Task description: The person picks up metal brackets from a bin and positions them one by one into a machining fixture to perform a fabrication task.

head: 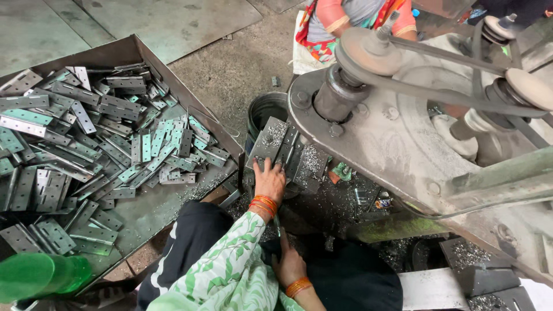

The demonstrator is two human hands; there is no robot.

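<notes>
My left hand [269, 181], in a green leaf-print sleeve with orange bangles, presses down on a grey metal hinge plate [275, 141]. The plate lies on the small work table of a belt-driven drilling machine [368, 132] and is strewn with metal shavings. My right hand [291, 265], also with orange bangles, is low by my lap with its fingers pointing up at a thin rod [277, 223]. Whether it grips the rod is unclear. A big metal tray [173, 210] to my left holds a heap of several grey and greenish hinges [86, 144].
A dark round bucket [264, 110] stands behind the work table. Pulleys and a belt [438, 95] run across the machine's top. Another person in pink and orange clothing [345, 17] sits beyond the machine. A green bottle [40, 275] lies at the bottom left. Shavings cover the floor.
</notes>
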